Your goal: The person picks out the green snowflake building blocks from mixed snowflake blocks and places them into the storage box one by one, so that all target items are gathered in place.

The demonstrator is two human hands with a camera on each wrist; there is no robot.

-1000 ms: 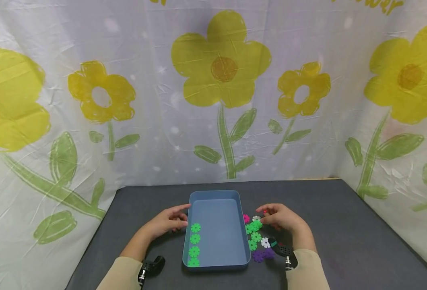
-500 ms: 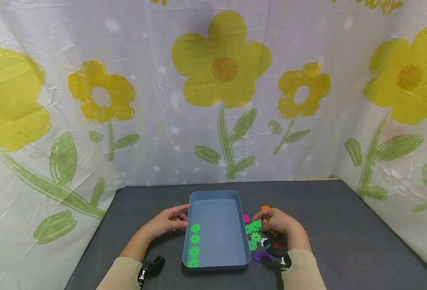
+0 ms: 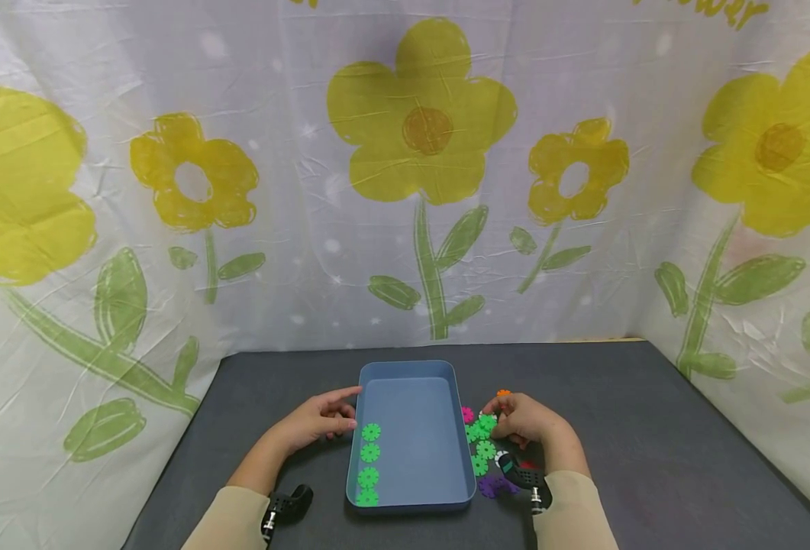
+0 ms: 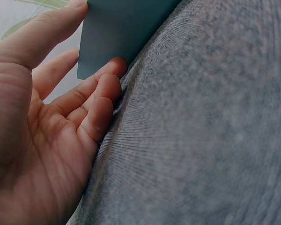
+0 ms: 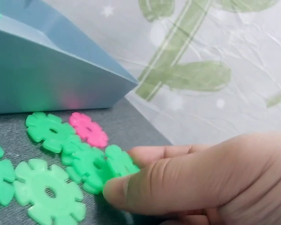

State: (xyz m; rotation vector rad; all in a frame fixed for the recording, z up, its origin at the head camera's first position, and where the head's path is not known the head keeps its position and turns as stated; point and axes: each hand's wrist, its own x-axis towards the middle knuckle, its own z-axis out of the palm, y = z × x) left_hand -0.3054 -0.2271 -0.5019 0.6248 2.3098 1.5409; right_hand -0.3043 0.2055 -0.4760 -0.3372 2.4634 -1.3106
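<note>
Green disc (image 5: 100,168) beside the tray (image 3: 410,500) is being pinched by the right hand (image 3: 524,418), which is needing a firm edge grip clear of neighbouring discs, while the left hand (image 3: 322,420), fingers relaxed, is steadying the tray wall

Head view overlooks the blue tray (image 3: 410,500); both wrist views hug it.

A tray (image 3: 410,367) sits low in the middle of my view on the table (image 3: 652,428), four discs (image 3: 369,464) lined up inside along its left wall. My left hand (image 3: 322,422) lies against its left side; my right hand (image 3: 524,418) is on its right, over loose discs (image 3: 482,449) scattered there
</note>
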